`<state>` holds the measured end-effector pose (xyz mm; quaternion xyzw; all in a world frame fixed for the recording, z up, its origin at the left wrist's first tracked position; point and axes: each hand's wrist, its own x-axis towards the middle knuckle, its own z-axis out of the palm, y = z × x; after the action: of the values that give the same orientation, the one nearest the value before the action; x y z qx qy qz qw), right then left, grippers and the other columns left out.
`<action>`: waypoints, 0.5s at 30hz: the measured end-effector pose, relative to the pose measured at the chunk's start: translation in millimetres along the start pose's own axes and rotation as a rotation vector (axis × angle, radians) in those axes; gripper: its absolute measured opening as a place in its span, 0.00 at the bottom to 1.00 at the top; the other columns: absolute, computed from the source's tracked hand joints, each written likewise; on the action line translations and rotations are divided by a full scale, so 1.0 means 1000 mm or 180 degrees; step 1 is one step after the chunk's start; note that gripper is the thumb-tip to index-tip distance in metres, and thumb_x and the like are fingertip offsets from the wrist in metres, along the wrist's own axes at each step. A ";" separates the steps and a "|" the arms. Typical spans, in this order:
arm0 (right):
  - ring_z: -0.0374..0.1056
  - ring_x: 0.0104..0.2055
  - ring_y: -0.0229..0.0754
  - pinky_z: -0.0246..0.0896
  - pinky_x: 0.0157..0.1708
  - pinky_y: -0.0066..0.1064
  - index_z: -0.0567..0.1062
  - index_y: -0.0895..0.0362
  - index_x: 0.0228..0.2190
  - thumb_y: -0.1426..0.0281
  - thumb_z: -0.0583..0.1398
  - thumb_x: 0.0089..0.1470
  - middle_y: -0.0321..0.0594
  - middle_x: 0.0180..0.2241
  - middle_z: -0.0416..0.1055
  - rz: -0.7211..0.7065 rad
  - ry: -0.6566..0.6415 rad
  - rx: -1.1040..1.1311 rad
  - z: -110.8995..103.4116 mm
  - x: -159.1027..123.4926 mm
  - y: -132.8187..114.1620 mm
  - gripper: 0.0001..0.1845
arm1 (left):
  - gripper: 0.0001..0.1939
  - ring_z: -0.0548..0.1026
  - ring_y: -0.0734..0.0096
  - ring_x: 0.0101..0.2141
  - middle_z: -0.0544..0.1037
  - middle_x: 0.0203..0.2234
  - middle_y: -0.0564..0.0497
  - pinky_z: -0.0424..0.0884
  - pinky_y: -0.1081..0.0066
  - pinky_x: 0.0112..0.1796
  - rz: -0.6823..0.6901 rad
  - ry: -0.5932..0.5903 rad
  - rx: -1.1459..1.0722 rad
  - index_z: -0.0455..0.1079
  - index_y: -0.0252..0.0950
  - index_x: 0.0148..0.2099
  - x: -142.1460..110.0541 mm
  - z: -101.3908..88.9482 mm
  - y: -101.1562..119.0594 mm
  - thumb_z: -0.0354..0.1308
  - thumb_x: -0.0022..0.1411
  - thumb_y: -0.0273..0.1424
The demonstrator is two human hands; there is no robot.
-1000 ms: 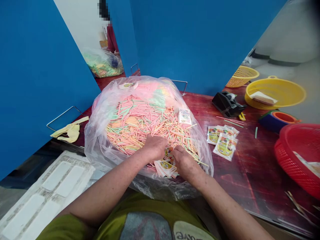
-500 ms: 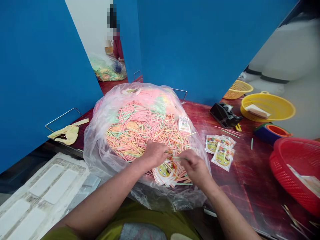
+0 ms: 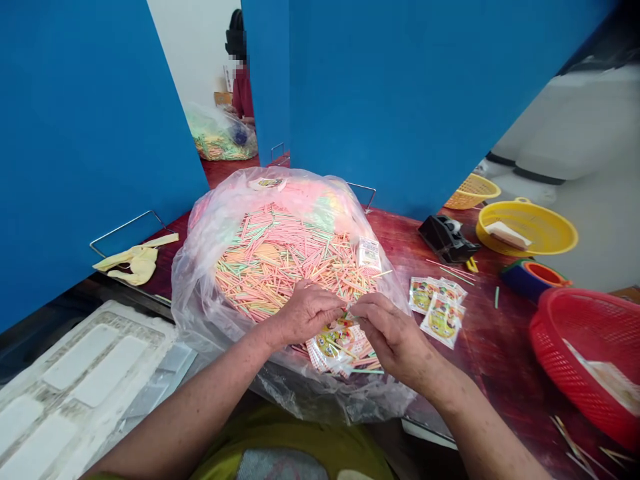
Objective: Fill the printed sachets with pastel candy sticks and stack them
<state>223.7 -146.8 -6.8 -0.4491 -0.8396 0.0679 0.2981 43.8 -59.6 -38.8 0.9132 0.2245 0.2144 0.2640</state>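
The printed packets (image 3: 327,350) lie overlapping at the near side of a clear plastic bag (image 3: 200,313), right under the hands, with the small printed figures and patterned borders showing and a few thin sticks across them. The left hand (image 3: 303,315) reaches over them with its fingers bent and drawn close together; the right hand (image 3: 395,333) comes in opposite, fingers curled toward the thumb — the two sets of fingertips nearly meet above the packets. Whether either one pinches something there is too small and covered to tell. Around and beyond them, the wide-open bag holds a heap of pink, orange, yellow and green sticks (image 3: 280,253), with a small packet (image 3: 369,255) upon its right side. The bag sits on a dark red, glossy table (image 3: 480,360). To the right lie more packets (image 3: 443,319), a black tape dispenser (image 3: 447,238), a yellow basket (image 3: 550,233) and a red basket (image 3: 555,333); to the left are a pale yellow cloth item (image 3: 140,265) and a stained white panel (image 3: 95,373). Blue partitions (image 3: 380,100) stand behind — through a gap, a person in dark red (image 3: 243,93) is near another bag of sticks (image 3: 225,143).
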 end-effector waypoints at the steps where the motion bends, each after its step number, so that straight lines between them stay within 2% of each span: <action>1: 0.65 0.41 0.40 0.66 0.38 0.33 0.63 0.56 0.45 0.79 0.48 0.54 0.46 0.39 0.66 0.0045 -0.0056 -0.0112 -0.006 -0.001 -0.003 0.17 | 0.17 0.70 0.72 0.39 0.76 0.34 0.52 0.57 0.67 0.47 0.0032 0.0107 -0.0119 0.71 0.38 0.39 -0.002 0.002 -0.001 0.41 0.65 0.36; 2: 0.64 0.45 0.42 0.65 0.40 0.36 0.62 0.56 0.47 0.78 0.49 0.54 0.48 0.42 0.65 0.0104 0.0001 -0.0325 -0.014 -0.003 -0.006 0.18 | 0.17 0.70 0.71 0.41 0.76 0.37 0.51 0.57 0.67 0.47 0.0029 0.0256 -0.0264 0.70 0.39 0.43 -0.004 0.005 -0.004 0.41 0.65 0.37; 4: 0.61 0.50 0.47 0.63 0.45 0.41 0.60 0.55 0.51 0.75 0.50 0.55 0.50 0.48 0.63 0.0294 0.0368 -0.0882 -0.026 -0.008 -0.014 0.21 | 0.18 0.69 0.70 0.44 0.75 0.41 0.48 0.59 0.66 0.48 -0.0007 0.0584 -0.0562 0.68 0.38 0.47 -0.007 0.009 -0.007 0.41 0.65 0.37; 6: 0.63 0.49 0.49 0.63 0.45 0.44 0.61 0.54 0.51 0.73 0.52 0.54 0.50 0.47 0.65 0.0456 0.0771 -0.1213 -0.028 -0.013 -0.021 0.22 | 0.18 0.69 0.69 0.46 0.75 0.43 0.47 0.61 0.66 0.48 0.0032 0.0842 -0.0790 0.69 0.37 0.47 -0.006 0.013 -0.005 0.41 0.64 0.38; 7: 0.64 0.47 0.49 0.64 0.43 0.42 0.60 0.54 0.52 0.72 0.52 0.54 0.50 0.45 0.67 0.0530 0.0839 -0.1215 -0.025 -0.015 -0.025 0.22 | 0.18 0.69 0.69 0.45 0.75 0.42 0.47 0.61 0.66 0.48 0.0075 0.0889 -0.0860 0.69 0.37 0.46 -0.004 0.015 -0.001 0.42 0.64 0.38; 9: 0.68 0.43 0.47 0.67 0.39 0.39 0.58 0.54 0.54 0.70 0.53 0.55 0.48 0.42 0.70 0.0682 0.0820 -0.1086 -0.011 -0.022 -0.028 0.24 | 0.19 0.70 0.68 0.44 0.75 0.40 0.47 0.62 0.67 0.47 0.0152 0.0764 -0.0931 0.69 0.37 0.46 0.002 0.020 0.011 0.41 0.64 0.39; 11: 0.70 0.39 0.46 0.68 0.35 0.36 0.57 0.53 0.55 0.69 0.52 0.55 0.47 0.41 0.71 0.0986 0.0989 -0.1129 0.000 -0.034 -0.021 0.25 | 0.20 0.71 0.69 0.42 0.76 0.39 0.48 0.64 0.69 0.44 0.0190 0.0442 -0.0954 0.66 0.38 0.50 0.007 0.025 0.021 0.40 0.65 0.39; 14: 0.71 0.36 0.47 0.68 0.31 0.37 0.62 0.54 0.52 0.65 0.53 0.54 0.48 0.41 0.71 0.1793 0.1391 -0.1677 -0.006 -0.066 0.020 0.24 | 0.22 0.70 0.70 0.41 0.74 0.42 0.48 0.63 0.70 0.42 0.0090 0.0135 -0.0658 0.55 0.37 0.58 0.005 0.029 0.021 0.43 0.64 0.37; 15: 0.70 0.37 0.49 0.67 0.33 0.39 0.64 0.54 0.51 0.64 0.53 0.53 0.48 0.43 0.71 0.2027 0.1262 -0.1794 -0.014 -0.079 0.039 0.23 | 0.21 0.70 0.69 0.41 0.74 0.42 0.48 0.62 0.69 0.42 0.0040 0.0016 -0.0388 0.57 0.38 0.57 0.001 0.028 0.017 0.44 0.63 0.37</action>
<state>292.5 -188.7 -45.2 -0.7521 -0.5725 -0.1618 0.2835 63.9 -83.0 -49.7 0.8962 0.2059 0.2317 0.3173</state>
